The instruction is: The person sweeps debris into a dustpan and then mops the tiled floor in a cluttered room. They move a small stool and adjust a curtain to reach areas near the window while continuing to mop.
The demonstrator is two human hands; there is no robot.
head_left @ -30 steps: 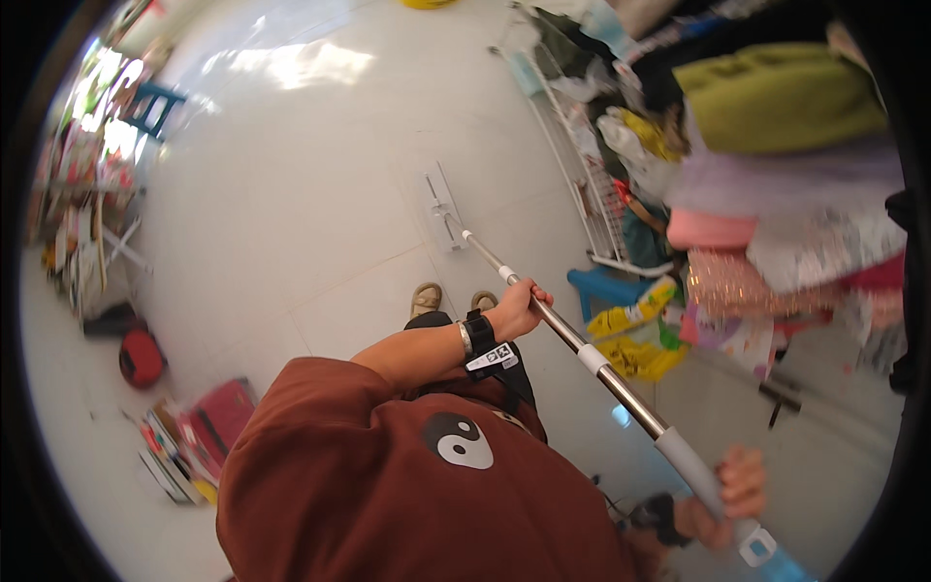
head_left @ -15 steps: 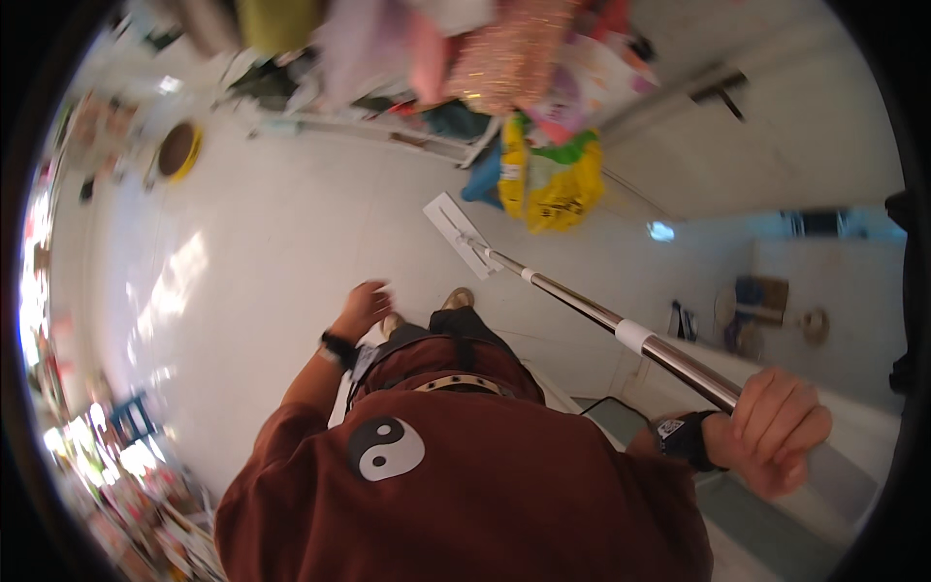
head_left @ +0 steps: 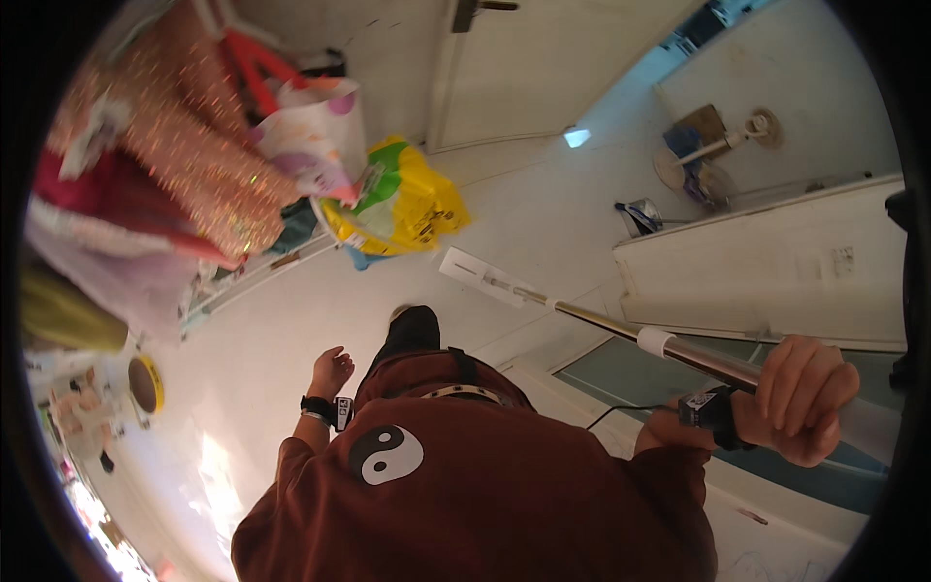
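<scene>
A: Where is the mop, and which way does it point?
B: It slants across the right half of the view. Its long pole runs from the right hand, at right, up and leftward to the flat white mop head on the pale floor. The head's long axis runs nearly in line with the pole, a little steeper.
A: And the fingers?
B: The right hand's grasp the pole near its grey upper end. The left hand hangs released, fingers loosely curled.
A: Anything in the way?
B: A yellow plastic bag sits just beyond the head's far end. Heaped clothes fill the upper left; a white door stands beyond.
</scene>
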